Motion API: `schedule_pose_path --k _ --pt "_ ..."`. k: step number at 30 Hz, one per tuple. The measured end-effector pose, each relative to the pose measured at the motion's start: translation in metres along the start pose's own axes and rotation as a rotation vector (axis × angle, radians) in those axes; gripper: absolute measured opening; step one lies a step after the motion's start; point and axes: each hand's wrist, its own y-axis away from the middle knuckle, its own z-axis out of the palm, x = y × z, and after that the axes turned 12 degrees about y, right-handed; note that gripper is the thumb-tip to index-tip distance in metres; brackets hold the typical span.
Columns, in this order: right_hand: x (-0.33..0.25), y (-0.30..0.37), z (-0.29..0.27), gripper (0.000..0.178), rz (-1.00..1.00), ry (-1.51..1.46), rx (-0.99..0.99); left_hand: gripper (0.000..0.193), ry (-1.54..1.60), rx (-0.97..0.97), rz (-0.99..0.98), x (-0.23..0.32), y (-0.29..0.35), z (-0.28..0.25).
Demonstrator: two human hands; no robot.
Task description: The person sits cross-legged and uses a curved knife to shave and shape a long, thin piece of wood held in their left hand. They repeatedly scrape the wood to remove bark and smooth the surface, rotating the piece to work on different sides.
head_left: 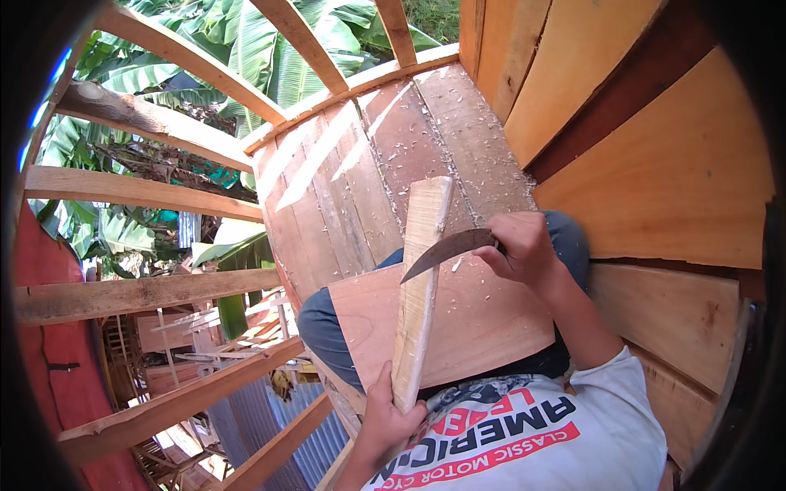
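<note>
Wooden slat (414,327) extends over a flat board (495,319) on the person's legs (318,321), its near end clamped in the fingers of the left hand (389,420), while the right hand (524,244) has its fingers wrapped around a curved knife (452,249) whose dark blade crosses the slat, shavings (517,185) scattered on the plank floor (401,155) beyond.

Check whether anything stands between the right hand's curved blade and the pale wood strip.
Nothing visible does: the curved blade, held in the right hand, crosses directly over the pale wood strip. The left hand grips the strip's lower end, clear of the blade.
</note>
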Motion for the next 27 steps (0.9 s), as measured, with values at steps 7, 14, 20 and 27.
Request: schedule_pose_path --k 7,14,20,27 --pt "-0.005 -0.004 -0.022 0.045 0.092 -0.108 -0.006 0.067 0.319 0.062 -0.428 0.031 -0.008 0.014" --pt "-0.011 0.0 -0.019 0.041 -0.038 0.035 -0.122 0.063 0.135 -0.021 -0.181 0.002 0.0 -0.001" --pt "-0.02 0.004 -0.014 0.038 0.053 -0.028 -0.14 0.067 0.214 0.036 -0.262 -0.003 0.007 -0.001" --pt "-0.021 0.01 -0.032 0.023 0.448 -1.099 -0.957 0.076 0.351 -0.002 -0.281 -0.014 0.01 -0.014"
